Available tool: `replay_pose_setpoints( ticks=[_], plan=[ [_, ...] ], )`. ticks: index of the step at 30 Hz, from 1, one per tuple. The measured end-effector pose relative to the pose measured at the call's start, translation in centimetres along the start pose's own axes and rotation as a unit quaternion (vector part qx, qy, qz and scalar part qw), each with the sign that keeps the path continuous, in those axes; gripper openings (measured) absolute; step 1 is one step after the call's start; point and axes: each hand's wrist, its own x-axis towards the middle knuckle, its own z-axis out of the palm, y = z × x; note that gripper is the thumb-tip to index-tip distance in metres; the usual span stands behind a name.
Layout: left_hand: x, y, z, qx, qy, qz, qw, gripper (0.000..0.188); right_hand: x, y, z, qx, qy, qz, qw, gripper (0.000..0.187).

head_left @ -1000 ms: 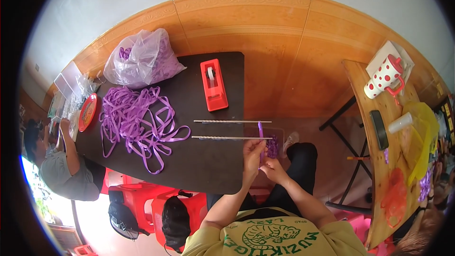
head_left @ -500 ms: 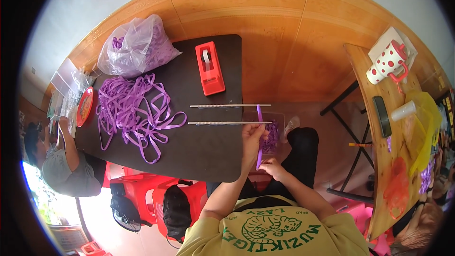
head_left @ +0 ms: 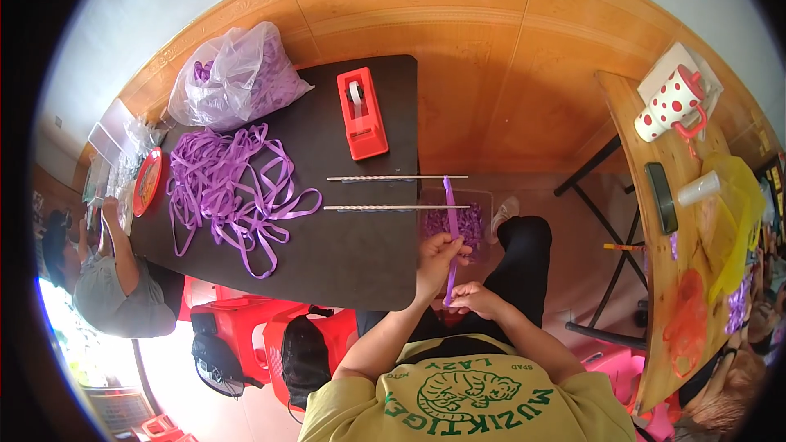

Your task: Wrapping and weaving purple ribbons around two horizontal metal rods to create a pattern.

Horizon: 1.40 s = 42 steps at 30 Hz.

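Observation:
A purple ribbon [head_left: 449, 221] runs toward me from the far one of two thin metal rods [head_left: 397, 209] that jut past the table's right edge. My left hand [head_left: 440, 255] pinches the ribbon between the near rod and my body. Closer to me, my right hand [head_left: 479, 301] is closed at the ribbon's lower end. The rods have twisted shafts and lie side by side, fixed ends on the table. Beneath the ribbon, a clear plastic bin [head_left: 490, 205] holds many short purple ribbon pieces [head_left: 467, 221].
On the black table [head_left: 360, 254] lie a loose heap of purple ribbon [head_left: 225, 188], a stuffed plastic bag [head_left: 237, 78] and a red tape dispenser [head_left: 362, 115]. A wooden table [head_left: 630, 131] at right bears a phone [head_left: 660, 198] and dotted tumbler [head_left: 671, 102]. Another person [head_left: 123, 299] sits at left.
My left hand has slid along the ribbon toward me, away from the near rod. My right hand has shifted slightly nearer my body, still at the ribbon's lower end.

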Motion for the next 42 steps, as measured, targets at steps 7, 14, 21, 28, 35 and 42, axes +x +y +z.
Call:
replay_pose_setpoints(
  ticks=[7, 14, 21, 28, 35, 42],
  plan=[
    [-2.4, -3.2, -0.7, 0.001, 0.035, -0.047, 0.998, 0.012, -1.1, 1.7, -1.5, -0.054, 0.104, -0.23, 0.966, 0.029],
    [-5.7, -4.9, -2.0, -0.038, 0.038, -0.108, 0.993, 0.012, -4.9, 0.0, 0.5, -0.173, 0.266, -0.311, 0.896, 0.023],
    [-8.6, -4.9, -3.6, -0.058, 0.015, -0.206, 0.977, 0.014, -7.0, 0.4, 3.8, -0.101, 0.199, -0.28, 0.934, 0.019],
    [-12.7, -0.5, -2.6, -0.064, -0.02, -0.235, 0.97, 0.016, -10.9, -2.1, 7.4, -0.167, 0.268, -0.401, 0.86, 0.017],
    [-15.4, 2.1, -1.7, -0.103, -0.022, -0.222, 0.969, 0.014, -13.8, -2.9, 8.9, -0.229, 0.201, -0.451, 0.839, 0.023],
    [-15.2, 0.8, -2.1, -0.107, 0.013, -0.203, 0.973, 0.013, -12.0, -0.8, 9.2, -0.145, 0.154, -0.329, 0.92, 0.025]
  ],
)
